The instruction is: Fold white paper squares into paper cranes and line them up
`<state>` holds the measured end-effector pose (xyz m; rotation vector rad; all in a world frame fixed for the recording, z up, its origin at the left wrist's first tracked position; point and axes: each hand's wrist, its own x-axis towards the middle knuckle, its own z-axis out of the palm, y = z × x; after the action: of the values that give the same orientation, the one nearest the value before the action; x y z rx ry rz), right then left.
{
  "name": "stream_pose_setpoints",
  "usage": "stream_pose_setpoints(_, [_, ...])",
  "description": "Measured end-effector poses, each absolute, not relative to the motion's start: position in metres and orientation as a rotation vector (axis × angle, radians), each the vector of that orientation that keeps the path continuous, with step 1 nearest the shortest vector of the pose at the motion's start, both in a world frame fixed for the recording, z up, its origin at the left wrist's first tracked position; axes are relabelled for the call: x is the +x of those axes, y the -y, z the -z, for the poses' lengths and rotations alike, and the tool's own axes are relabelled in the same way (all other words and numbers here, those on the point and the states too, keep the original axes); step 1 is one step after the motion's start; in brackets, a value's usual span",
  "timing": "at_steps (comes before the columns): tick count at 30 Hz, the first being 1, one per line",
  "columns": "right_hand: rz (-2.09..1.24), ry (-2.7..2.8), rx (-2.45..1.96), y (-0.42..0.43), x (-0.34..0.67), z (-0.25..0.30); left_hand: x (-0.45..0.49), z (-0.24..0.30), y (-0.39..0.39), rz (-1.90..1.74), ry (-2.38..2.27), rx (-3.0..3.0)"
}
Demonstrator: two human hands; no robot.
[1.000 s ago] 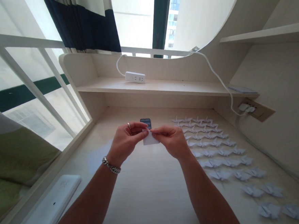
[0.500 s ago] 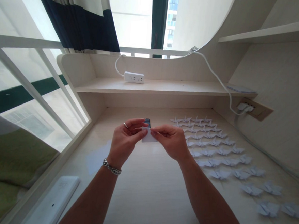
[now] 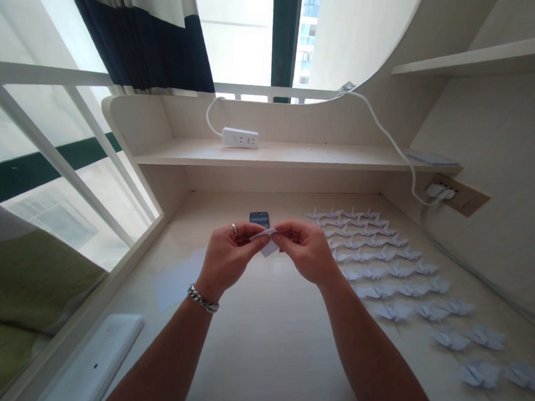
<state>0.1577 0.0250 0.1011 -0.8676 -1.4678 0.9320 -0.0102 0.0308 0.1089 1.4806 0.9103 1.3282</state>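
Both of my hands hold a small folded piece of white paper (image 3: 267,241) in the air above the desk (image 3: 276,341). My left hand (image 3: 227,256), with a ring and a metal bracelet, pinches its left end. My right hand (image 3: 307,249) pinches its right end, fingers closed on it. Just behind the hands a dark phone (image 3: 259,217) lies flat on the desk. Several rows of folded white paper cranes (image 3: 395,276) cover the desk to the right of my right hand.
A flat sheet of white paper (image 3: 177,280) lies left of my left arm. A white device (image 3: 96,359) rests at the desk's near left edge. A white power strip (image 3: 239,138) sits on the shelf, its cable running to a wall socket (image 3: 455,195) at right.
The hands have turned the paper, so it now shows a folded flap and less flat face. The phone behind them is more exposed.
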Motion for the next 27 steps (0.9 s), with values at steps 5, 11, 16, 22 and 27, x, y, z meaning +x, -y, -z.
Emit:
stream_pose_setpoints(5, [-0.94, 1.435, -0.854, -0.024, 0.157, -0.102, -0.009, -0.112, -0.028, -1.309, -0.949, 1.512])
stream_pose_setpoints(11, [-0.998, 1.331, -0.813, -0.024, 0.156, -0.104, -0.006, -0.111, -0.027, -1.394, -0.918, 1.387])
stream_pose_setpoints(16, [-1.014, 1.321, -0.816, -0.024, 0.157, -0.105, -0.007, -0.111, -0.023, -1.585, -0.982, 1.655])
stream_pose_setpoints(22, [-1.102, 1.275, -0.801, -0.021, 0.158, -0.109, -0.012, -0.114, -0.02, -1.695, -0.937, 2.085])
stream_pose_setpoints(27, [-1.151, 1.263, -0.8, -0.02, 0.159, -0.112, -0.016, -0.115, -0.019, -1.688, -0.859, 2.268])
